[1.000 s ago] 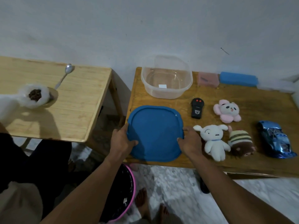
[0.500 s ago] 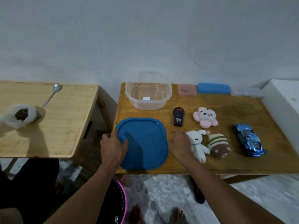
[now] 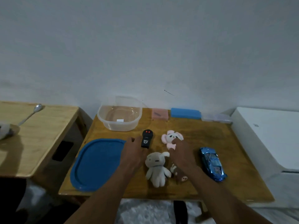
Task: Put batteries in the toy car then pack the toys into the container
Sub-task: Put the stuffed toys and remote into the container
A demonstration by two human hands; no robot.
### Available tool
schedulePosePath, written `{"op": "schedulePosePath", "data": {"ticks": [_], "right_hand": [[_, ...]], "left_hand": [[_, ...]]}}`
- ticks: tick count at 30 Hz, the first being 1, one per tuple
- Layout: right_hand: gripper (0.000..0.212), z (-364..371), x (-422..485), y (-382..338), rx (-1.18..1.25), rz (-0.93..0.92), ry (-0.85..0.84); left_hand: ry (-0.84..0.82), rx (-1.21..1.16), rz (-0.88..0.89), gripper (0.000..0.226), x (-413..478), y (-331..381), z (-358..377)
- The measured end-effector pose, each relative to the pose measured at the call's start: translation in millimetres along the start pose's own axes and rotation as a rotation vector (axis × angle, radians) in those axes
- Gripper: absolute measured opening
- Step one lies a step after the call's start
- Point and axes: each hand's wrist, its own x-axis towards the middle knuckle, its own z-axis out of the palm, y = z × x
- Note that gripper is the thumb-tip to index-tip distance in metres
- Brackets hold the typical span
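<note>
Touching the remote [image 3: 146, 139] at its near end, left hand [image 3: 134, 153] is loose, thumb splayed. The blue lid [image 3: 97, 162] is to its left, the clear container [image 3: 119, 126] beyond it. Fingers of right hand [image 3: 181, 153] lie on pink plush [image 3: 169, 137]; can't tell if gripping. The toy car [image 3: 212, 164] is near its right on the bench [image 3: 194, 131]. Likely light, hard and glossy-slick, so take it by the flanks. Count: one car, one remote, three plushes (pink, white plush [image 3: 157, 168], brown plush [image 3: 182, 177]). No batteries seen.

Brown plush [image 3: 182, 178] mostly behind right hand [image 3: 179, 151], white bag [image 3: 4, 131] cut off left
</note>
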Motion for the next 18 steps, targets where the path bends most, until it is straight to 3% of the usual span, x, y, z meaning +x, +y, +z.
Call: {"op": "schedulePosePath", "data": {"ticks": [9, 18], "right_hand": [[0.037, -11.1, -27.1, 46.4, -0.14, -0.041, -0.202], [0.043, -15.2, -29.8, 63.8, 0.004, -0.02, -0.311]], "left_hand": [[-0.155, 0.174, -0.074, 0.066, -23.5, 39.2, 69.4], [-0.216, 0.33, -0.062, 0.072, -27.4, 39.4, 73.8]]}}
